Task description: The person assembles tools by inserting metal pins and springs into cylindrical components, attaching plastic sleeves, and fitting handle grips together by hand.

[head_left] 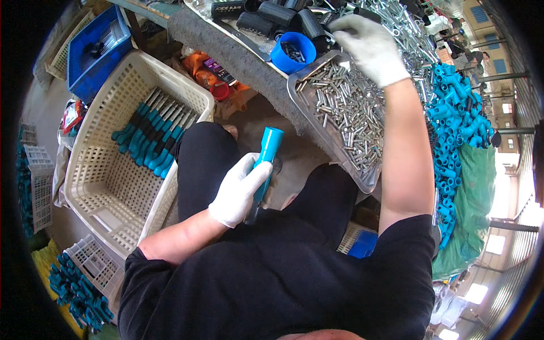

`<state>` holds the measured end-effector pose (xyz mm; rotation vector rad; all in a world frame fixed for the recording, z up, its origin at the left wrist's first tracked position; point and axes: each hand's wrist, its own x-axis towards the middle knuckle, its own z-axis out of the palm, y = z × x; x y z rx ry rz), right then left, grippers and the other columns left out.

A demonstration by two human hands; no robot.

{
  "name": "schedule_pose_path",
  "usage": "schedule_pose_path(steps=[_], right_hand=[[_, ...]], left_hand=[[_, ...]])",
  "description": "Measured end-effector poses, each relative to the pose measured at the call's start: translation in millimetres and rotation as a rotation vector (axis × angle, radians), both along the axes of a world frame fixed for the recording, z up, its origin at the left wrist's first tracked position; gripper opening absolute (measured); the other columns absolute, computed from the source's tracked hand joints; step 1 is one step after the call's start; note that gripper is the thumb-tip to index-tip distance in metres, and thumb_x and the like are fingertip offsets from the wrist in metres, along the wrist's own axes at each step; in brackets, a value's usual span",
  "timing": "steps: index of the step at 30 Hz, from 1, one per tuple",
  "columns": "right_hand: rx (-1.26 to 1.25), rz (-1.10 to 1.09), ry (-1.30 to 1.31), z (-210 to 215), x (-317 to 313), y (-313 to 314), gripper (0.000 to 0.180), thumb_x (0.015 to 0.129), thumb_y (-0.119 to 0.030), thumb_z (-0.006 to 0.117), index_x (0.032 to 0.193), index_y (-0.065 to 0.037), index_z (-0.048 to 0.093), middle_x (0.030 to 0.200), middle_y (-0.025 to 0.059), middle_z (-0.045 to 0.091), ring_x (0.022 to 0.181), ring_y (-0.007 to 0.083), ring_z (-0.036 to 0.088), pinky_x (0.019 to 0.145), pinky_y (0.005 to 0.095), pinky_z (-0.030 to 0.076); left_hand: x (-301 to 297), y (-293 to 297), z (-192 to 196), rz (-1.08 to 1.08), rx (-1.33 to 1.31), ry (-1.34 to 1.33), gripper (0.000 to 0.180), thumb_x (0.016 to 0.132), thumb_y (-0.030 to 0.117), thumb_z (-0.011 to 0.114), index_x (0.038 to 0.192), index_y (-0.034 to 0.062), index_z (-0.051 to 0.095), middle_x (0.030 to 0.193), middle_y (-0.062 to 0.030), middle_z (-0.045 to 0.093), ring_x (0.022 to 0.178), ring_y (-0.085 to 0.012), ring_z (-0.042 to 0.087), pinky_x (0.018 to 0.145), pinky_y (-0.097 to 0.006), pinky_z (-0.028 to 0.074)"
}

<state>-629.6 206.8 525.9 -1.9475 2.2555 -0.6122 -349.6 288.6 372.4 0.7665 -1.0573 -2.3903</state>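
My left hand, in a white glove, is closed around a teal plastic tool handle in front of my lap. The handle stands tilted, its round wide end up and a darker end below my palm. My right hand, also gloved, reaches over the far edge of a clear tray of small metal pins. Its fingers are partly spread beside black cylindrical sleeves; no held part shows clearly. A blue round cup with small dark parts stands left of that hand.
At my left, a cream plastic basket holds several teal-handled tools with metal shafts. A blue crate stands behind it. Loose metal rods and a heap of teal handles lie at right. Grey padding covers the bench edge.
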Motion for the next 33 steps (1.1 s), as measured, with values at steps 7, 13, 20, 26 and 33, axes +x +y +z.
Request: schedule_pose_path(steps=[7, 13, 20, 26, 33], right_hand=[[-0.036, -0.065, 0.182, 3, -58, 9, 0.025, 0.083, -0.027, 0.06, 0.103, -0.014, 0.071, 0.101, 0.0112, 0.069, 0.098, 0.0291, 0.064, 0.089, 0.0358, 0.049], [0.218, 0.059, 0.372, -17, -62, -18, 0.027, 0.086, -0.017, 0.049, 0.102, -0.014, 0.07, 0.118, 0.0141, 0.061, 0.111, 0.031, 0.058, 0.098, 0.0382, 0.045], [0.279, -0.249, 0.586, 23, -46, -39, 0.023, 0.082, -0.021, 0.053, 0.095, -0.019, 0.072, 0.096, 0.014, 0.069, 0.095, 0.0326, 0.065, 0.087, 0.0423, 0.051], [0.041, 0.088, 0.524, -2, -55, -54, 0.04, 0.078, -0.01, 0.054, 0.115, -0.022, 0.067, 0.122, 0.0134, 0.061, 0.114, 0.031, 0.057, 0.099, 0.0395, 0.046], [0.061, 0.122, 0.564, -25, -63, -72, 0.039, 0.073, -0.005, 0.062, 0.112, -0.011, 0.062, 0.119, 0.0128, 0.06, 0.116, 0.0304, 0.055, 0.101, 0.038, 0.043]], left_hand=[[-7, -2, 0, -0.097, -0.051, -0.009, 0.03, 0.097, 0.028, 0.054, 0.111, 0.0023, 0.048, 0.083, -0.0081, 0.059, 0.057, -0.0137, 0.056, 0.051, -0.027, 0.047], [-7, -10, 5, -0.164, -0.07, -0.008, 0.031, 0.096, 0.027, 0.055, 0.111, 0.0006, 0.049, 0.084, -0.0098, 0.059, 0.058, -0.0144, 0.056, 0.051, -0.027, 0.047], [-7, -19, -5, -0.137, -0.063, -0.025, 0.033, 0.096, 0.027, 0.055, 0.113, -0.0005, 0.049, 0.085, -0.01, 0.059, 0.059, -0.0146, 0.056, 0.051, -0.027, 0.047], [-8, -24, -7, -0.162, -0.07, -0.048, 0.031, 0.097, 0.026, 0.055, 0.113, 0.0006, 0.049, 0.083, -0.0099, 0.059, 0.057, -0.0143, 0.056, 0.052, -0.027, 0.047], [-11, -27, -6, -0.163, -0.096, -0.023, 0.033, 0.095, 0.027, 0.057, 0.111, -0.0004, 0.049, 0.084, -0.0102, 0.06, 0.056, -0.0143, 0.056, 0.052, -0.027, 0.046]])
